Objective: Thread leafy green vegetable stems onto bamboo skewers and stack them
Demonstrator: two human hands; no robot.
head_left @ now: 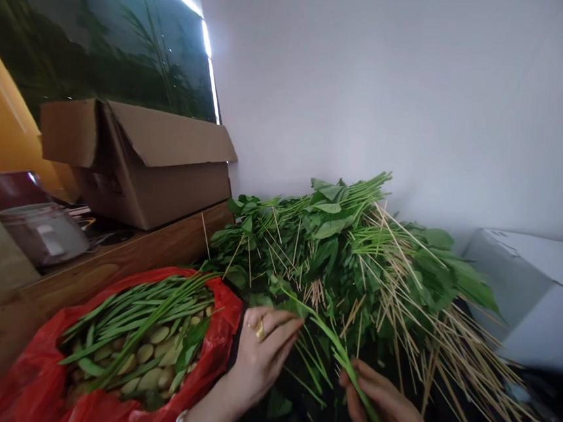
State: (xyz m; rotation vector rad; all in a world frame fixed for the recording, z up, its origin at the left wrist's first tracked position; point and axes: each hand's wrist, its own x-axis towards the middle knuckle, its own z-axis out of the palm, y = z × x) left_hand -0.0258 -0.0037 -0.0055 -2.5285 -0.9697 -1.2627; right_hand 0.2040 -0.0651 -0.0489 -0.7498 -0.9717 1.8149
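A long green leaf stalk (333,340) runs slantwise between my hands. My right hand (383,404) is closed around its lower part. Higher up, the bent, pressed-together fingers of my left hand (267,344) meet the stalk; my thumb is mostly hidden behind them. Beside my left forearm sits a red plastic bag (227,318), its mouth wide. Inside it, green beans (129,309) and cut stalks lie over pale brown, roundish pieces (149,377) that look like small potatoes. Loose thin green stems (309,371) lie on the dark surface between my hands.
Behind my hands rises a large heap of leafy greens (330,222), with thin wooden sticks (447,344) spilling to the right. A cardboard box (175,188) and a clear container (45,233) stand on a wooden ledge (160,246) at left. At right is a white box (544,300).
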